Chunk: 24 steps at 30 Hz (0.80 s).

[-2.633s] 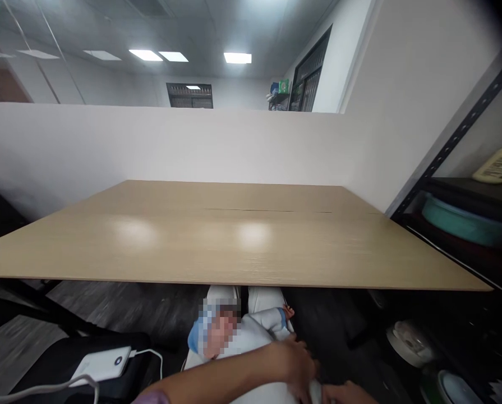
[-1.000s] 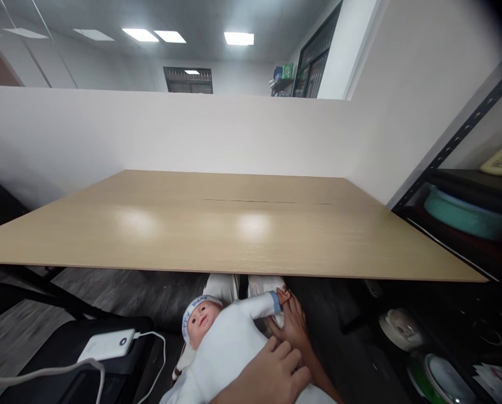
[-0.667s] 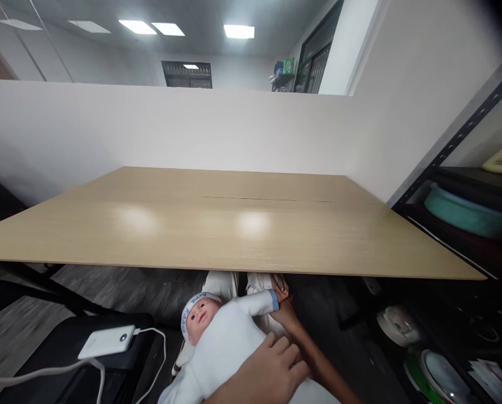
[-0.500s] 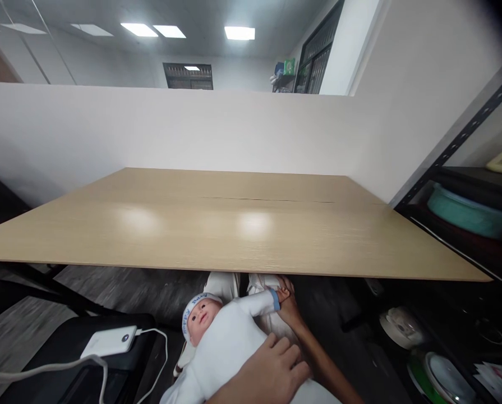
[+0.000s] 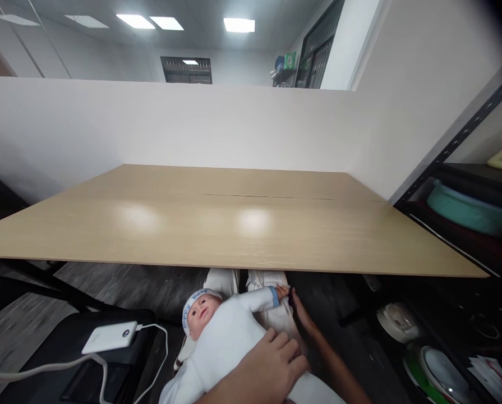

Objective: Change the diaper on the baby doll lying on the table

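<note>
Pressing lightly should steady the doll [image 5: 230, 332] under the left hand [image 5: 276, 362], fingers half-curled, grip unclear. Right hand [image 5: 303, 313] looks outstretched, empty.

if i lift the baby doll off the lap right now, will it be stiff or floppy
The baby doll may flop somewhat: its outstretched arm lies over the trouser leg. The head, plastic-looking, could loll if unsupported. Its matte, fabric-like clothing probably won't be slippery.

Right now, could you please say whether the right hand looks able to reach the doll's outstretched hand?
Probably yes: the right hand is close beside the doll's hand, and nothing visible stands between them.
</note>
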### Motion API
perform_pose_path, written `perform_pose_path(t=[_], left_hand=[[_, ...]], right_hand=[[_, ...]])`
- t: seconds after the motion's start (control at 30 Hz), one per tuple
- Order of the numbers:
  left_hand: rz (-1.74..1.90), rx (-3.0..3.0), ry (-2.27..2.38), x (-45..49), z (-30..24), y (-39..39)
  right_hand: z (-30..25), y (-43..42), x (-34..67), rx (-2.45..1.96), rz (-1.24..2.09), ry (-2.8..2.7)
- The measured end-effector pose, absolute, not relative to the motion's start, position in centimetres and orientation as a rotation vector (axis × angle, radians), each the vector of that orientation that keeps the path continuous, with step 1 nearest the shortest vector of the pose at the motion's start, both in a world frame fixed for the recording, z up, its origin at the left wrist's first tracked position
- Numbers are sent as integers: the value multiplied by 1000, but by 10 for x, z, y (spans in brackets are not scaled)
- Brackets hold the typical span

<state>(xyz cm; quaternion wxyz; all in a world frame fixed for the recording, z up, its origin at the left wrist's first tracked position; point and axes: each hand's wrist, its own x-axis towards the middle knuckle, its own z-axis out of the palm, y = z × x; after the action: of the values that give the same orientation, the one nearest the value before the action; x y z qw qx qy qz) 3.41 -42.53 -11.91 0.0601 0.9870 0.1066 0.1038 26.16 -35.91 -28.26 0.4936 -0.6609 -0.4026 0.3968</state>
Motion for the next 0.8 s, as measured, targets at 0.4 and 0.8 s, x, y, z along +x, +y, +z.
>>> perform_pose_path(t=[0.4,0.8], left_hand=[[450,3043,351,36,-124,-431],[846,2897,563,3,-112,-442]], right_hand=[[-123,-391,254,-1309,739,-1979],[-94,-342,136,-1137,708,-2573]])
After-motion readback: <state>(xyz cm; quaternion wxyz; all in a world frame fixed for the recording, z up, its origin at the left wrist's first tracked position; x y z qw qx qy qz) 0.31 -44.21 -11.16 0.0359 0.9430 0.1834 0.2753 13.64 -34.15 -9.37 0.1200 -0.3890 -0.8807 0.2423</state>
